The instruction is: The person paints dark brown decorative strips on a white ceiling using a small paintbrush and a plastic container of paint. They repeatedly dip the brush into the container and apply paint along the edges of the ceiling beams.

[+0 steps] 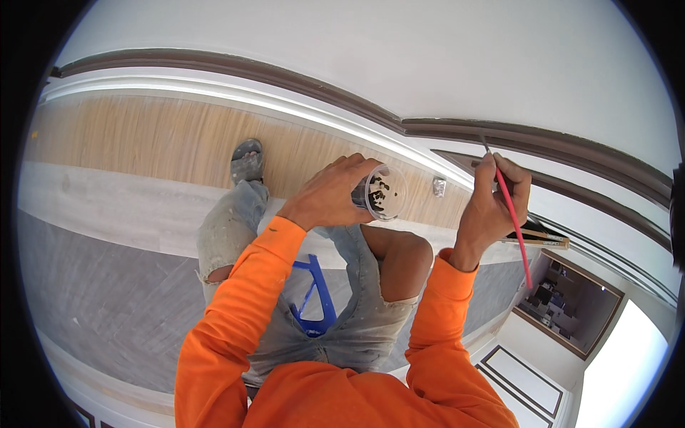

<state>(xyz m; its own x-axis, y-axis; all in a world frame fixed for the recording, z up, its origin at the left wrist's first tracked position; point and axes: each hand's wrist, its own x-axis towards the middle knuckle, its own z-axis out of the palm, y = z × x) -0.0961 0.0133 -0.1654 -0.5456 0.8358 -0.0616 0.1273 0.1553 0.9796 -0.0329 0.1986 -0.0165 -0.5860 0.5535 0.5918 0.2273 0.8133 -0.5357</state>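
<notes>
My left hand (pixel 333 191) is wrapped round a clear plastic cup (pixel 387 192) in front of my body. Dark paint smears the inside of the cup. In my right hand (pixel 492 203) is a thin paintbrush (pixel 509 196) with a red handle, pinched between thumb and fingers. Its tip reaches up to the dark brown molding (pixel 564 146) on the white wall; whether the bristles press on it is hard to tell.
Below the molding runs a wood-look ledge (pixel 164 135), where my sandalled foot (pixel 247 160) rests. A small pale object (pixel 439 187) lies on it near the wall. Between my legs shows a blue plastic stool (pixel 319 299). A framed opening (pixel 567 303) is at the lower right.
</notes>
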